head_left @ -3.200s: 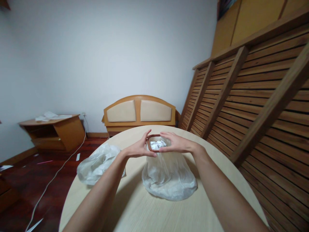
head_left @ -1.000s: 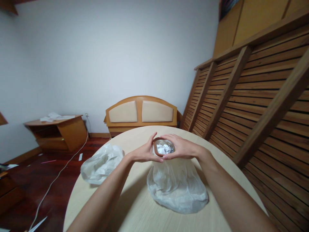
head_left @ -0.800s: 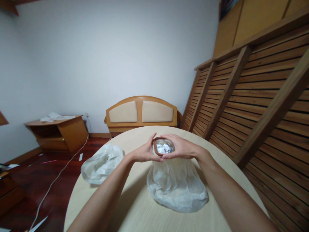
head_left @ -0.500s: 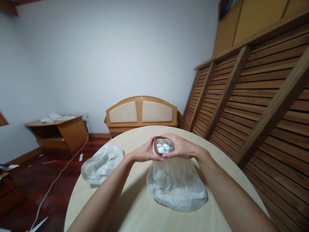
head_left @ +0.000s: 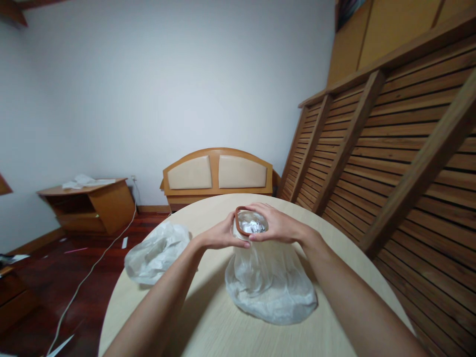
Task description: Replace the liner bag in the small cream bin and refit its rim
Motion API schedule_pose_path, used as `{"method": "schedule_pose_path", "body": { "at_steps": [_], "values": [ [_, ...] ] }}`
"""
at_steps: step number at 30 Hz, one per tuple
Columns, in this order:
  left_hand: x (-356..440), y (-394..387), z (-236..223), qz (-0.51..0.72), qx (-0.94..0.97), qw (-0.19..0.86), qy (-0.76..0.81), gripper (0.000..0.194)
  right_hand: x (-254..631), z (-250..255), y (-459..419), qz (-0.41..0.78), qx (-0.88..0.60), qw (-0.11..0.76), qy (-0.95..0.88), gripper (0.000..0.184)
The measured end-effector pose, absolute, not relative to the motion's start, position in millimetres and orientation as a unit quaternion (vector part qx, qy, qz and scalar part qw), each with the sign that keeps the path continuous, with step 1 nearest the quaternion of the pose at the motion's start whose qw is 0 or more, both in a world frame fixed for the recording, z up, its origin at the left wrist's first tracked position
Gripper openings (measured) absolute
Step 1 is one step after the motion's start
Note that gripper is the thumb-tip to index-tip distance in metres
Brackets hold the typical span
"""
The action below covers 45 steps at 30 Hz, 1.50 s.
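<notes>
Both hands clamped on one piece: left hand (head_left: pixel 219 234) closed around its left side, thumb along the near edge; right hand (head_left: pixel 277 223) wraps the right side, fingers over the far edge, thumb at the near rim. Thumb tips sit just beside each other. Piece is a brown-rimmed container (head_left: pixel 243 233), rounded-square mouth up and tilted toward the camera, held over the far half of the round table (head_left: pixel 215 327). Crumpled silvery foil (head_left: pixel 256 226) shows inside the mouth. Translucent bag (head_left: pixel 273 292) spreads from under the hands onto the tabletop; can't tell how it joins the container, fingers hide that. Second crumpled bag (head_left: pixel 158 254) lies on the table's left side, beyond the left forearm. Behind: headboard (head_left: pixel 214 171) against the wall, slatted wooden panel (head_left: pixel 405 148) leaning on the right.
</notes>
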State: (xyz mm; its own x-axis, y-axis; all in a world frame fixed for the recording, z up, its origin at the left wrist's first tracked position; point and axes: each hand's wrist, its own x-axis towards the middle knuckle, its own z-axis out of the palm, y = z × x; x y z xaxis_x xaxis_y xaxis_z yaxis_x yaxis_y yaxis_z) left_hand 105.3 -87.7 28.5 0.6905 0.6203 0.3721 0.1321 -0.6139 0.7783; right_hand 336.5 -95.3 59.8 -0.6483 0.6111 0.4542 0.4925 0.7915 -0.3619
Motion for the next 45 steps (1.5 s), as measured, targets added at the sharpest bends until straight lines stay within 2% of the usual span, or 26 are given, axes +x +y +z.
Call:
{"method": "schedule_pose_path", "body": {
  "at_steps": [12, 21, 24, 28, 34, 45],
  "values": [
    [100.0, -85.4, 25.3, 0.298, 0.842, 0.364, 0.262, 0.11, 338.5, 54.8, -89.8, 0.104, -0.308, 0.312, -0.893, 0.093],
    [94.5, -85.8, 29.3, 0.261, 0.867, 0.322, 0.276, 0.142, 339.6, 55.1, -87.9, 0.079, -0.312, 0.327, -0.888, 0.101],
    [89.1, -83.2, 28.7, 0.246, 0.871, 0.304, 0.296, 0.145, 338.8, 55.6, -88.3, 0.073, -0.303, 0.339, -0.887, 0.102],
    [86.9, -86.6, 34.5, 0.24, 0.864, 0.322, 0.304, 0.138, 340.0, 57.6, -88.7, 0.071, -0.295, 0.358, -0.883, 0.1],
    [101.8, -100.5, 47.4, 0.292, 0.858, 0.29, 0.307, 0.101, 345.0, 62.4, -90.0, 0.084, -0.288, 0.379, -0.875, 0.096],
    [104.8, -95.1, 39.0, 0.31, 0.868, 0.229, 0.313, 0.097, 369.1, 74.1, -89.8, 0.11, -0.316, 0.398, -0.854, 0.091]
  ]
}}
